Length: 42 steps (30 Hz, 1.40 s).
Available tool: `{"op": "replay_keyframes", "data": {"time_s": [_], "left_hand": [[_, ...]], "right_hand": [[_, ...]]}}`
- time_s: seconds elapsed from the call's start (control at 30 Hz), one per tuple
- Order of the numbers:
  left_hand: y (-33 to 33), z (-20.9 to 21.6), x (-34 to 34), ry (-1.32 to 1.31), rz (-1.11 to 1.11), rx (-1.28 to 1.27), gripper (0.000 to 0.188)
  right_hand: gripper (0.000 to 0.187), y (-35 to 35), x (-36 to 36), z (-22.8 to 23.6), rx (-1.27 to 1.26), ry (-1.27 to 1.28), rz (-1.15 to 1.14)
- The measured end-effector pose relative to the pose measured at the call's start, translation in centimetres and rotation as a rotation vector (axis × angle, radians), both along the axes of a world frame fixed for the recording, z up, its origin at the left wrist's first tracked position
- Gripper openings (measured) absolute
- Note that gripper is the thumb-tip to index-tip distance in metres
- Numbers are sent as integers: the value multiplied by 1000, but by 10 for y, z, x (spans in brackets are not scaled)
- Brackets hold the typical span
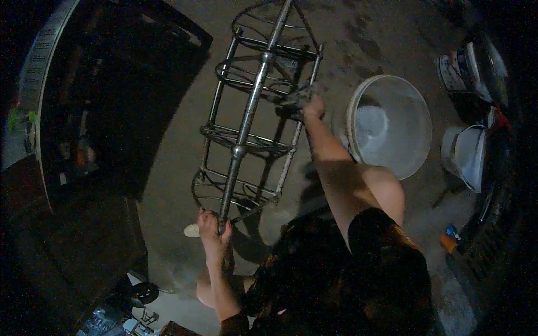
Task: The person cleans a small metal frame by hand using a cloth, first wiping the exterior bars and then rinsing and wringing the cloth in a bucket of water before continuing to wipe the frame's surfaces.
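A metal rack [246, 120] with shiny tubes, cross bars and curved wire loops stretches from just in front of me toward the far edge of the view. The near end of its long tube is in the grip of my left hand [212, 229], fingers wrapped round it. On the rack's right side, about halfway up, my right hand [314, 106] is closed on a dark grey, crumpled cloth [294, 102], which it presses against the bars. The fingertips of that hand are partly hidden in shadow.
Right of the rack stands a large round white tub [352, 120]. Farther right are a smaller white bucket [464, 154] and another pale container [468, 70]. A dark cabinet-like piece [112, 101] takes up the left. A small orange item [448, 242] lies at lower right.
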<state>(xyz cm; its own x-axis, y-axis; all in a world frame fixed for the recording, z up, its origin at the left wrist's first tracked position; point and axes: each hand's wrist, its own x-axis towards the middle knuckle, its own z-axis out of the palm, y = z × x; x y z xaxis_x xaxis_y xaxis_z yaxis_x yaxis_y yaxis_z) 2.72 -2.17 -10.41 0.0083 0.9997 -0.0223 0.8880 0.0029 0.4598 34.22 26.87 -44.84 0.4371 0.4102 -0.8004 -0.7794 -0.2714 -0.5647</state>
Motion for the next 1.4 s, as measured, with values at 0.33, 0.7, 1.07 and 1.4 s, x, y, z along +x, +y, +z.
{"op": "replay_keyframes", "data": {"time_s": [0.33,0.7,1.07,1.4], "left_hand": [[-15,-11,9,61,19,93,21],[-19,2,20,-6,102,93,27],[-14,3,14,101,54,-48,21],[11,1,20,-12,-66,30,23]], "right_hand": [[61,-5,-39,104,429,-14,344],[64,-153,-157,321,713,-1268,1045],[63,-197,-129,163,306,-1146,1031],[64,-124,-70,70,-99,-614,1218]]}}
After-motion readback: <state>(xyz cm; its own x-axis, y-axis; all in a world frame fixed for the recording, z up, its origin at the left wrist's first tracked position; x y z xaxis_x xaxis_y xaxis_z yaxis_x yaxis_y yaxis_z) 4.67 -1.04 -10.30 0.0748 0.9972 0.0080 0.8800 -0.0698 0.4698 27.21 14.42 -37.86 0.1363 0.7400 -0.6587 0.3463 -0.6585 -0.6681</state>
